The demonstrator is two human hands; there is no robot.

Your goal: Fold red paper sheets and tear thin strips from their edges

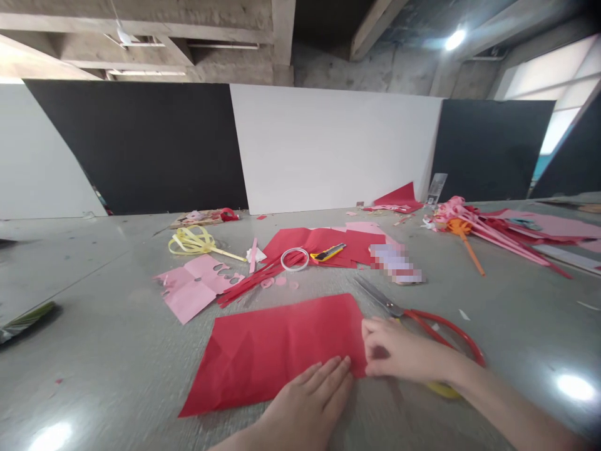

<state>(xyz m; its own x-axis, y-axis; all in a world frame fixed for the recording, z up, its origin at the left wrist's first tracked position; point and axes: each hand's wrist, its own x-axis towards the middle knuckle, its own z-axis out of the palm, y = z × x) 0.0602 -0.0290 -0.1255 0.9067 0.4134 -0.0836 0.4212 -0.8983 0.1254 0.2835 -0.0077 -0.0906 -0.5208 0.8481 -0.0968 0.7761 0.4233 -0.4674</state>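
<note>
A folded-looking sheet of red paper (pixel 277 344) lies on the grey table in front of me, creased at its left end. My left hand (pixel 312 394) rests flat on the sheet's near edge, fingers stretched out. At the right end, my right hand (pixel 399 351) has its fingers curled and closed on the paper's edge. Large scissors (pixel 446 322) with red and yellow handles lie just behind and under my right forearm, blades pointing away to the left.
Beyond the sheet lie a yellow utility knife (pixel 328 252), a tape roll (pixel 295 259), red strips (pixel 263 279), pink cut paper (pixel 192 285) and a blurred-out phone-like object (pixel 394 263). A yellow strip flower (pixel 192 241) sits left, pink and orange paper flowers (pixel 457 219) right. Panels (pixel 338 150) stand behind.
</note>
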